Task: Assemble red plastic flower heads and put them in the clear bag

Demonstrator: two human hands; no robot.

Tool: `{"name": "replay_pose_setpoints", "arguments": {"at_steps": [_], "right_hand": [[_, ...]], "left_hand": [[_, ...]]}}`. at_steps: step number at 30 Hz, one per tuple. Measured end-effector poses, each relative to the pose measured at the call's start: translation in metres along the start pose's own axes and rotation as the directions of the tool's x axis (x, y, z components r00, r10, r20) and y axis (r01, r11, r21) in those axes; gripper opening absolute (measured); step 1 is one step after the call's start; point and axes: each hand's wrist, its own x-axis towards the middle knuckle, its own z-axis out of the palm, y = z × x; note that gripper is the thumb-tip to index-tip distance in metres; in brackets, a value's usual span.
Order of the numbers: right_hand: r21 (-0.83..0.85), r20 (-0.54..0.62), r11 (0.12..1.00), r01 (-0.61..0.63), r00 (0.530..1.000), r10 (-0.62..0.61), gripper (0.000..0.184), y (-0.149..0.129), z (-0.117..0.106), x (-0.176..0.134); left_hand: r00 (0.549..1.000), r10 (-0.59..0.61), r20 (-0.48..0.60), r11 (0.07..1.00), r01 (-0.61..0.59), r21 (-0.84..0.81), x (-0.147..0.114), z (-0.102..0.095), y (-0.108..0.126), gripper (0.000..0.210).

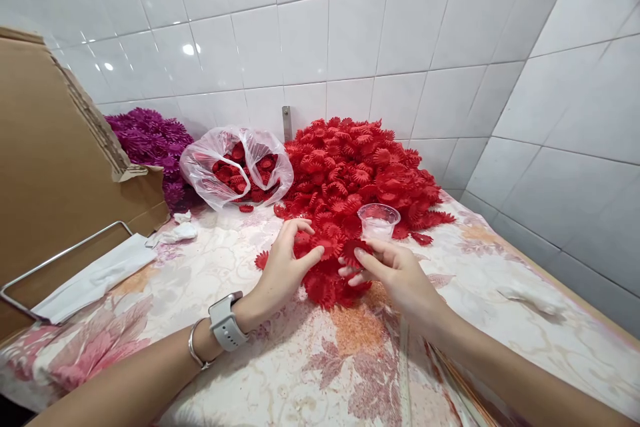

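Observation:
Between the thumb and fingers of my right hand (387, 270) is a dark red flower piece (355, 252) with a toothed edge. My left hand (287, 253) is at the near left edge of the red pile, thumb and fingers apart, with nothing visible between them. Red flower pieces (360, 160) are heaped high behind both hands, and a few lie just below my fingers. Close behind my right hand stands a clear plastic cup (379, 220) with something whitish inside.
A clear plastic bag (200, 173) of darker red pieces stands left of the heap, beside a purple pile (155, 140). A cardboard box (60, 160) fills the left side. Thin sticks (457, 380) lie under my right forearm on the flowered tablecloth (240, 380). Tiled walls close the back and right.

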Motion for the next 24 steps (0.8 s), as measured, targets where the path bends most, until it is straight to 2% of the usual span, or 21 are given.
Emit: {"name": "replay_pose_setpoints", "arguments": {"at_steps": [1, 3, 5, 8, 11, 14, 17, 19, 24], "right_hand": [[-0.009, 0.006, 1.000, -0.014, 1.000, 0.014, 0.029, 0.000, 0.001, -0.001], [-0.018, 0.021, 0.999, -0.032, 0.999, 0.032, 0.028, 0.002, 0.002, -0.002], [-0.025, 0.030, 0.999, -0.039, 0.999, 0.040, 0.029, 0.005, 0.003, -0.002], [-0.081, 0.011, 0.996, -0.026, 1.000, 0.027, 0.030, 0.008, 0.001, -0.002], [-0.246, -0.013, 0.968, 0.043, 0.999, -0.048, 0.029, 0.008, 0.001, -0.004], [-0.371, 0.032, 0.918, 0.142, 0.990, -0.140, 0.022, 0.006, 0.002, -0.007], [-0.308, 0.063, 0.942, 0.135, 0.991, -0.122, 0.017, 0.006, 0.005, -0.008], [-0.248, 0.032, 0.965, 0.085, 0.996, -0.080, 0.022, 0.007, 0.006, -0.007], [-0.073, -0.063, 0.997, 0.038, 0.997, -0.043, 0.024, 0.008, 0.003, -0.002]], "left_hand": [[0.999, 0.045, 0.022, 0.997, -0.046, 0.056, -0.001, -0.001, 0.001, 0.009], [0.992, 0.062, 0.111, 0.994, -0.071, 0.086, -0.004, -0.001, 0.005, 0.009], [0.980, 0.026, 0.198, 0.998, -0.038, 0.058, -0.007, -0.001, 0.010, 0.013], [0.968, -0.019, 0.249, 1.000, 0.019, 0.004, -0.010, 0.001, 0.014, 0.017], [0.953, -0.093, 0.289, 0.990, 0.120, -0.076, -0.010, 0.003, 0.014, 0.017], [0.913, -0.216, 0.346, 0.931, 0.299, -0.208, -0.009, 0.004, 0.010, 0.015], [0.903, -0.324, 0.283, 0.842, 0.412, -0.348, -0.006, 0.005, 0.005, 0.014], [0.902, -0.368, 0.225, 0.804, 0.430, -0.410, -0.005, 0.006, 0.003, 0.014], [0.887, -0.426, 0.179, 0.708, 0.450, -0.545, -0.004, 0.009, 0.004, 0.017]]}}
